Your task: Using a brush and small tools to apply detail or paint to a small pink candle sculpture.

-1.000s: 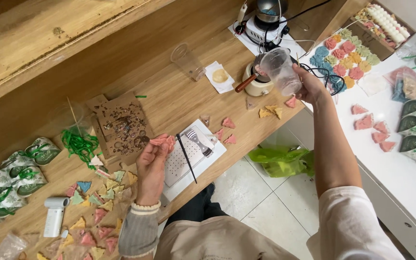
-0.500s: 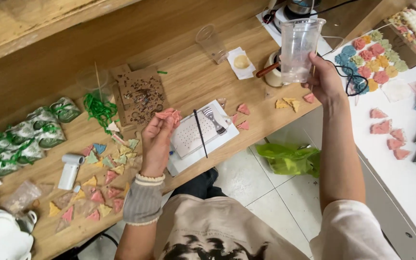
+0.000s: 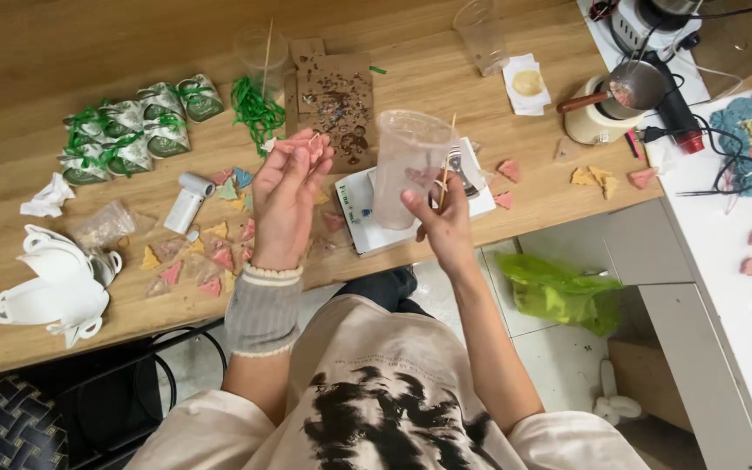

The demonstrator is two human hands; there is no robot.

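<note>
While the right hand (image 3: 441, 218) is gripping a clear plastic cup (image 3: 406, 165) and thin wooden stick (image 3: 444, 170) above the wooden table (image 3: 89, 35), the left hand (image 3: 285, 204) is pinching a small pink piece (image 3: 313, 150); the cup is probably light and crushable, best gripped mid-wall.

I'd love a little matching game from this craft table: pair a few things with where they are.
Things:
1. clear plastic cup
2. green plastic bag
3. white face masks
4. small pot with a wooden handle

Places:
A. on the floor beside the desk
B. near the table's front left edge
C. held in the right hand
D. on a cream warmer at the table's far right

Pairs: 1-C, 2-A, 3-B, 4-D
</note>
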